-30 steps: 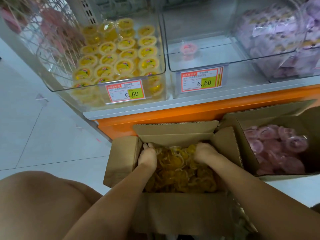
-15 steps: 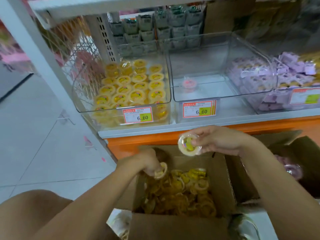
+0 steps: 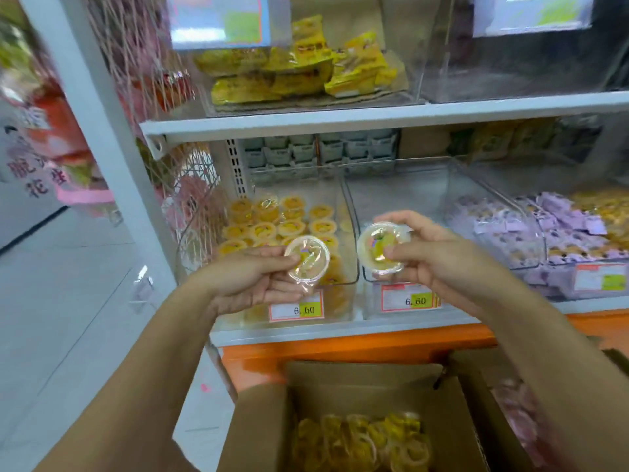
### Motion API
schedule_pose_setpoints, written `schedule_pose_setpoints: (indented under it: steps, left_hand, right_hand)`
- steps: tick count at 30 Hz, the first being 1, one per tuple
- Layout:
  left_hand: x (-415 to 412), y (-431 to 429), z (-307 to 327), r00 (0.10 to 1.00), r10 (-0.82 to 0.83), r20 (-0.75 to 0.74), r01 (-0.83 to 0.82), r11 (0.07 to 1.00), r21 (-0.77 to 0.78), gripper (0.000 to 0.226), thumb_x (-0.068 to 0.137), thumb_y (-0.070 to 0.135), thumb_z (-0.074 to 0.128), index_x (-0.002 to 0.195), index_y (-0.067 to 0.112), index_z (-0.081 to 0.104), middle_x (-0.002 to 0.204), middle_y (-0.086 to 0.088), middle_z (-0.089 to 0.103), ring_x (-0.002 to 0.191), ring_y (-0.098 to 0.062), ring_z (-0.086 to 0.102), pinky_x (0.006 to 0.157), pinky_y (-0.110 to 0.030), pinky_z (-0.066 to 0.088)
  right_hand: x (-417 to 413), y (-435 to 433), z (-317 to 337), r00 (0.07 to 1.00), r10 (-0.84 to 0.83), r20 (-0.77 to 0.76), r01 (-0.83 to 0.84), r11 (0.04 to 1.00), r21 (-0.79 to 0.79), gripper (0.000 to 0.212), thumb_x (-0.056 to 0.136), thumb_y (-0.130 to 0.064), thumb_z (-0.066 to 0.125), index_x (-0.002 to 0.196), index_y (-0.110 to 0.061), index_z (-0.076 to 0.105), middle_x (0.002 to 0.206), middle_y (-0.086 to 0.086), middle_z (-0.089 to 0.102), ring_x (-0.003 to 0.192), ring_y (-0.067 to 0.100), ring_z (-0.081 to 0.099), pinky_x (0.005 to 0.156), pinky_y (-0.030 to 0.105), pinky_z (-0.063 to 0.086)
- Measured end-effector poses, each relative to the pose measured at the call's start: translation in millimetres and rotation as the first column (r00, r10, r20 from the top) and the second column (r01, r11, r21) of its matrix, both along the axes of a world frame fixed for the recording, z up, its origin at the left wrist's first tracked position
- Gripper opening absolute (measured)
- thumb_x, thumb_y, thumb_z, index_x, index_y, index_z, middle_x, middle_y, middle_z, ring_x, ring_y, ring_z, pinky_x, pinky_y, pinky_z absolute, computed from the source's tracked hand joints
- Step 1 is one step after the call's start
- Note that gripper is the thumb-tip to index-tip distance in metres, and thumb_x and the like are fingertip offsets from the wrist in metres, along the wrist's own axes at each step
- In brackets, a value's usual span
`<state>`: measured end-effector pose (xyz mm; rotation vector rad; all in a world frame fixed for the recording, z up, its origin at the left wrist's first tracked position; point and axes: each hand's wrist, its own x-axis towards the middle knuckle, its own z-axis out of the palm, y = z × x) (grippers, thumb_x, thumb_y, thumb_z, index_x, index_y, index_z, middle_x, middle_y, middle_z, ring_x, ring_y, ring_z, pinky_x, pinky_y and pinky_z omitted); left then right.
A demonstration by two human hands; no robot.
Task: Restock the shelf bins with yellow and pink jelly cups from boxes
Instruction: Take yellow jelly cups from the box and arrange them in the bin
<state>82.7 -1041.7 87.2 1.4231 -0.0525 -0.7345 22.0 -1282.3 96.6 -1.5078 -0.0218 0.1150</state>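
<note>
At the left of the frame we see pale floor tiles [image 3: 68,301] beside the white shelf upright [image 3: 102,131]. Left of centre, our left hand [image 3: 252,281] is raised before the lower shelf, thumb and curled fingers pinching a yellow jelly cup [image 3: 307,257] by its rim, lid facing us. Just behind it stands a clear bin [image 3: 343,301] stacked with more yellow cups [image 3: 269,226], and a price tag [image 3: 296,310] on its front shows below the hand. At bottom centre an open cardboard box [image 3: 357,379] holds a loose heap of yellow cups [image 3: 360,441]. Right of centre, our right hand [image 3: 439,253] grips a second yellow cup [image 3: 379,248] between thumb and fingertips, level with the first and near it, not touching. It hangs in front of the middle bin [image 3: 401,199], which has its own price tag [image 3: 408,299]. Further right, a bin [image 3: 531,260] is full of purple packets [image 3: 493,229]. At lower right, a second box [image 3: 476,403] shows blurred pink cups [image 3: 517,413].
</note>
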Motion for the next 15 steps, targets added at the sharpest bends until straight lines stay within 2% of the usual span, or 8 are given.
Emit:
schedule_pose_setpoints:
  steps: [3,6,8,10,12,14,15]
  left_hand:
    - [23.8,0.7,-2.9,0.999,0.050,0.019,-0.050,0.998,0.029,0.010,0.090,0.008,0.055,0.098,0.005,0.058,0.082,-0.021,0.070,0.070,-0.026,0.072,0.059,-0.028,0.060]
    - [44.4,1.3,-5.6,0.990,0.105,0.091,-0.114,0.989,0.098,0.017,0.093,0.010,0.054,0.107,0.001,0.056,0.079,-0.018,0.071,0.064,-0.021,0.071,0.054,-0.025,0.058]
    - [54.7,3.1,-9.5,0.977,0.160,0.141,-0.178,0.976,0.129,0.017,0.094,0.012,0.054,0.107,0.000,0.055,0.075,-0.015,0.071,0.060,-0.018,0.070,0.052,-0.023,0.057]
    - [63.2,7.4,-14.3,0.962,0.206,0.179,-0.232,0.963,0.136,0.011,0.096,0.014,0.053,0.095,0.004,0.055,0.067,-0.010,0.071,0.056,-0.014,0.069,0.049,-0.020,0.055]
    - [70.0,11.5,-17.4,0.947,0.252,0.199,-0.279,0.953,0.122,0.012,0.096,0.015,0.052,0.088,0.006,0.054,0.063,-0.007,0.070,0.052,-0.012,0.067,0.047,-0.018,0.053]
    - [75.5,15.4,-17.7,0.935,0.291,0.205,-0.314,0.945,0.089,0.013,0.097,0.014,0.051,0.091,0.004,0.056,0.063,-0.007,0.070,0.051,-0.010,0.066,0.047,-0.017,0.053]
    - [77.9,17.6,-17.4,0.927,0.312,0.209,-0.333,0.940,0.073,0.012,0.097,0.013,0.051,0.091,0.003,0.056,0.062,-0.006,0.071,0.050,-0.010,0.066,0.048,-0.017,0.053]
  right_hand:
    - [28.7,10.6,15.1,1.000,0.008,0.017,-0.007,0.998,-0.055,0.019,0.089,0.004,0.052,0.100,-0.010,0.061,0.095,0.011,0.063,0.084,0.018,0.065,0.078,0.032,0.058]
    - [67.6,18.8,25.9,0.996,-0.008,0.089,0.035,0.952,-0.304,0.011,0.084,-0.006,0.067,0.094,-0.008,0.063,0.085,0.007,0.063,0.075,0.014,0.061,0.070,0.022,0.052]
    - [97.7,28.5,29.6,0.993,0.036,0.112,0.028,0.853,-0.521,0.018,0.077,-0.012,0.075,0.093,-0.006,0.068,0.085,0.007,0.066,0.078,0.015,0.059,0.076,0.029,0.047]
    - [128.2,42.6,32.3,0.991,0.078,0.107,0.015,0.738,-0.674,0.026,0.075,-0.018,0.078,0.099,-0.009,0.070,0.094,0.005,0.068,0.086,0.016,0.061,0.084,0.033,0.048]
    - [156.1,56.3,36.2,0.991,0.104,0.086,0.011,0.575,-0.818,0.037,0.081,-0.022,0.073,0.114,-0.009,0.065,0.104,0.004,0.065,0.090,0.019,0.061,0.077,0.029,0.049]
    - [179.8,67.4,37.9,0.991,0.125,0.052,-0.005,0.418,-0.909,0.034,0.088,-0.021,0.064,0.119,-0.005,0.060,0.108,0.009,0.066,0.084,0.023,0.062,0.071,0.028,0.051]
    - [191.0,71.4,36.4,0.992,0.120,0.037,-0.011,0.375,-0.927,0.032,0.090,-0.018,0.061,0.118,-0.004,0.060,0.108,0.011,0.066,0.080,0.022,0.062,0.068,0.027,0.051]
